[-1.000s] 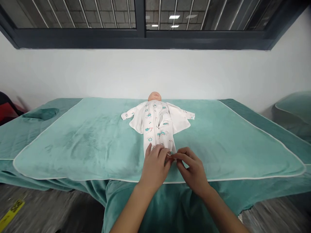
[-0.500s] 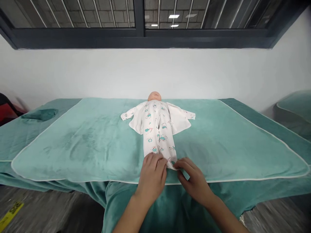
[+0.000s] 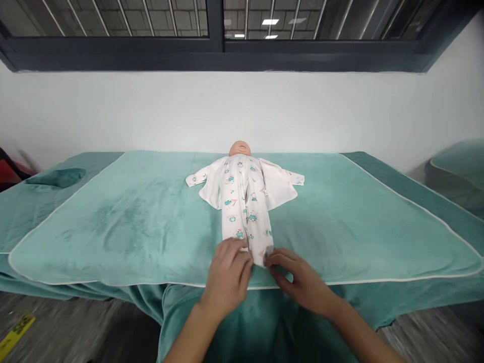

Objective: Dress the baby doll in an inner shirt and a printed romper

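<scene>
White baby pants (image 3: 257, 222) with a teal and pink print lie flat, legs pointing towards me. Beneath them a white baby shirt (image 3: 279, 186) is spread with its sleeves out to both sides. A doll (image 3: 239, 147) shows only its head above the collar. My left hand (image 3: 229, 275) curls over the end of the left pant leg, its fingertips closed on the cloth and covering the hem. With thumb and fingers together, my right hand (image 3: 298, 280) pinches the outer edge of the right leg's hem.
A light teal blanket (image 3: 113, 222) with white piping covers the bed, over a darker teal cover (image 3: 124, 297). Behind stands a white wall (image 3: 189, 111) below a dark window frame (image 3: 212, 55). Teal bedding (image 3: 461, 161) sits at the right, a red and black object (image 3: 7, 170) at the left.
My left hand has shifted slightly left and down along the left leg's hem. My right hand has moved a little left, with the right leg's hem. The view has tilted slightly.
</scene>
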`<state>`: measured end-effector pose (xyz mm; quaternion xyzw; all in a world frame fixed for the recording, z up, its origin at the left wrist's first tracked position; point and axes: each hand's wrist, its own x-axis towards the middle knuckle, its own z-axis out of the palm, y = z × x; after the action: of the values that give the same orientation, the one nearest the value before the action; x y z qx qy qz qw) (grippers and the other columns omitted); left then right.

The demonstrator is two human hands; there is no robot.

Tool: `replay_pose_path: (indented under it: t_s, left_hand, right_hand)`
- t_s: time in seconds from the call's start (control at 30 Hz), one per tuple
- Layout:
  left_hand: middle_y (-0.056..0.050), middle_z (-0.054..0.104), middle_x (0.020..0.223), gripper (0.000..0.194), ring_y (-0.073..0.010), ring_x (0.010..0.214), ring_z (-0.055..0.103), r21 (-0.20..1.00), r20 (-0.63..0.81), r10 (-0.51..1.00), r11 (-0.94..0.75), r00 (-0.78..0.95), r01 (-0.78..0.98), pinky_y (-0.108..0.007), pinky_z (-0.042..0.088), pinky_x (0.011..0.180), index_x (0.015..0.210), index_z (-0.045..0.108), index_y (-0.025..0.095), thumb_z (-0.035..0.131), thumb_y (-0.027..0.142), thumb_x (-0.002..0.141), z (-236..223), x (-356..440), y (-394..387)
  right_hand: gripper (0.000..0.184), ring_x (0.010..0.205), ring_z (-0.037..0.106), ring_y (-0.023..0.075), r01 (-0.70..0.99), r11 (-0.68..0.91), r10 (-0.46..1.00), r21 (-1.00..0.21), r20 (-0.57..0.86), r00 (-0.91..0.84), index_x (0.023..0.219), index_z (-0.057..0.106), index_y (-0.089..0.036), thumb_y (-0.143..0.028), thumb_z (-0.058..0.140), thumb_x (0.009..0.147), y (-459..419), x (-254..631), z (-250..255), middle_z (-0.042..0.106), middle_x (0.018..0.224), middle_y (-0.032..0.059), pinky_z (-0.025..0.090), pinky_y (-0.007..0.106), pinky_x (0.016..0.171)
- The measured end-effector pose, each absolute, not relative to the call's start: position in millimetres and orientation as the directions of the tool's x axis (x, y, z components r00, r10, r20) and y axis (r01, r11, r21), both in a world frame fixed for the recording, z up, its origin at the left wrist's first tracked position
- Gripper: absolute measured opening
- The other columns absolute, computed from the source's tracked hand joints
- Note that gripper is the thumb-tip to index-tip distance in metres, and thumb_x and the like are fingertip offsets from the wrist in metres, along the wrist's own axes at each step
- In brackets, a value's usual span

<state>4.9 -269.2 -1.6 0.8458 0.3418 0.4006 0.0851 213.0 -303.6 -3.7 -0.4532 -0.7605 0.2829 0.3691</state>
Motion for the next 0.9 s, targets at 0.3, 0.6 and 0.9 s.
replay_pose_path:
  t_s: [0.3, 0.6, 0.9]
  left_hand:
    - [-0.014, 0.061, 0.116, 0.029, -0.0256, 0.102, 0.062, 0.626, 0.365, 0.92, -0.127, -0.145, 0.77, -0.041, 0.051, 0.089, 0.111, 0.06, 0.015, 0.052, 0.037, 0.093, -12, -48, -146]
    - [-0.011, 0.067, 0.12, 0.051, -0.031, 0.103, 0.065, 0.419, 0.252, 0.958, 0.021, -0.139, 0.908, -0.04, 0.049, 0.082, 0.132, 0.057, 0.024, 0.044, 0.055, 0.094, -8, -47, -88]
    - [-0.006, 0.071, 0.109, 0.036, -0.0256, 0.098, 0.066, 0.435, 0.344, 0.932, -0.05, -0.115, 0.899, -0.035, 0.045, 0.075, 0.125, 0.06, 0.024, 0.044, 0.031, 0.094, -18, -49, -95]
  right_hand:
    - [0.028, 0.105, 0.06, 0.0256, 0.634, 0.125, 0.917, -0.763, 0.332, 0.219, 0.11, 0.062, -0.021, -0.039, 0.057, 0.09, -208, 281, -21, 0.065, 0.113, 0.0092, 0.05, 0.042, 0.091]
    - [0.054, 0.124, 0.051, 0.0348, 0.71, -0.214, 0.841, -0.671, 0.243, 0.483, 0.124, 0.057, -0.013, -0.047, 0.062, 0.083, -78, 306, -20, 0.056, 0.133, 0.021, 0.038, 0.049, 0.104]
    - [0.036, 0.088, 0.066, 0.0282, 0.5, -0.159, 0.925, -0.852, 0.049, 0.377, 0.092, 0.067, -0.015, -0.047, 0.067, 0.075, -59, 305, 17, 0.072, 0.096, 0.0126, 0.05, 0.037, 0.075]
